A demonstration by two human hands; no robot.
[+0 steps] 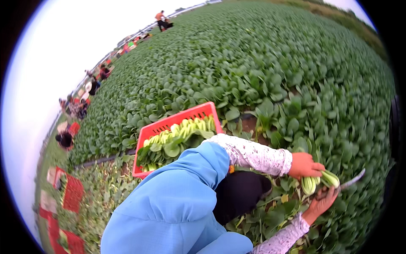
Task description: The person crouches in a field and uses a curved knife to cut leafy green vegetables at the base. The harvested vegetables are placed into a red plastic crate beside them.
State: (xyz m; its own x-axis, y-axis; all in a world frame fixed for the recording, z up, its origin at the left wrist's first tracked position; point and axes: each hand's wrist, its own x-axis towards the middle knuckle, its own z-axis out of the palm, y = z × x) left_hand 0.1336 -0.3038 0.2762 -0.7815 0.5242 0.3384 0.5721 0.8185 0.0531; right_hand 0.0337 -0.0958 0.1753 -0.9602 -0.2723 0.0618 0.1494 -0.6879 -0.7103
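Note:
My left hand (pixel 305 164) grips green-stemmed bok choy (pixel 308 185) by its stalks, with the pale bases pointing away from the palm. Another bok choy head (pixel 330 179) lies against my fingers. Close below, my right hand (pixel 322 202) holds a knife (pixel 354 179) with a slightly curved blade pointing up and right; its handle is hidden in the grip. The right thumb and fingers touch the base of that second head. Both arms wear white patterned sleeves (pixel 257 155). Light blue cloth (pixel 165 206) covers the lower middle of the view.
A red plastic crate (pixel 138 165) beside me holds rows of bok choy. Dense leafy plants (pixel 228 57) stand ahead and right. Cut leaves (pixel 98 190) litter the ground at left, near more red crates (pixel 73 193). Several people work along the left edge; one person (pixel 160 20) stands far off.

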